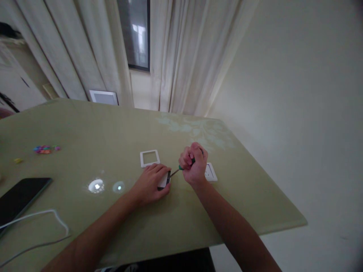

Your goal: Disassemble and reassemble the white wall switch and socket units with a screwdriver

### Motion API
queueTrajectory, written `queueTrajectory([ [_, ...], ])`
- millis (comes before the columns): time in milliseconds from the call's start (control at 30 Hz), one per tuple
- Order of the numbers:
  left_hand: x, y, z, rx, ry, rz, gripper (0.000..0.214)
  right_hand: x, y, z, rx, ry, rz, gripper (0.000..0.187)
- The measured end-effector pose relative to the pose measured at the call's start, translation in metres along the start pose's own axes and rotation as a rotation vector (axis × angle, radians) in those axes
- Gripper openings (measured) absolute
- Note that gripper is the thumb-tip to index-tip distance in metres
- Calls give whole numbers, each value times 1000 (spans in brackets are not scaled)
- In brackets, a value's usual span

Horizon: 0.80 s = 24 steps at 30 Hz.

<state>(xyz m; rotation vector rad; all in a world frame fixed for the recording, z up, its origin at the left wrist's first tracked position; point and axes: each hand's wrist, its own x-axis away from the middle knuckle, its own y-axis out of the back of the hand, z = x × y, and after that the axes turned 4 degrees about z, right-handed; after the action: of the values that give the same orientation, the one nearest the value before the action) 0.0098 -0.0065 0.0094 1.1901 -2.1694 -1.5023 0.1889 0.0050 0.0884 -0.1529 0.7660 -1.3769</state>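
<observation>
My right hand [195, 162] is wrapped round the green handle of a screwdriver [176, 172]. Its metal shaft slants down to the left, and the tip meets the edge of a white and black switch or socket module [163, 180]. Fingers and thumb of my left hand [151, 183] clasp that module against the table and partly cover it. Just behind my left hand lies a white square frame [149, 165] with an open middle. A white wall socket [210, 172] lies beside my right wrist, partly hidden by it.
The green table [113, 128] has a corner at the right near the wall. At the left are a black tablet-like device [24, 194], a white cable [55, 213], small colourful pieces [45, 149] and a yellow piece [18, 161]. Curtains [190, 56] hang behind.
</observation>
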Motion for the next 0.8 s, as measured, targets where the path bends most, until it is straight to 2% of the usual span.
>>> queueTrajectory([
  [233, -2, -4, 3, -18, -24, -15, 44, -7, -10, -1, -17, -189, 287, 72],
  [367, -3, -6, 5, -38, -29, -30, 46, -17, -13, -4, -40, -228, 317, 71],
  [467, -3, -8, 7, -47, -30, -29, 44, -21, -5, -3, -71, -218, 263, 67],
  [567, -4, -9, 8, -50, -23, -33, 43, -18, 10, 0, -101, -158, 158, 63],
  [800, -4, -10, 8, -58, -13, -44, 43, 13, 46, -4, -159, 57, -133, 54],
])
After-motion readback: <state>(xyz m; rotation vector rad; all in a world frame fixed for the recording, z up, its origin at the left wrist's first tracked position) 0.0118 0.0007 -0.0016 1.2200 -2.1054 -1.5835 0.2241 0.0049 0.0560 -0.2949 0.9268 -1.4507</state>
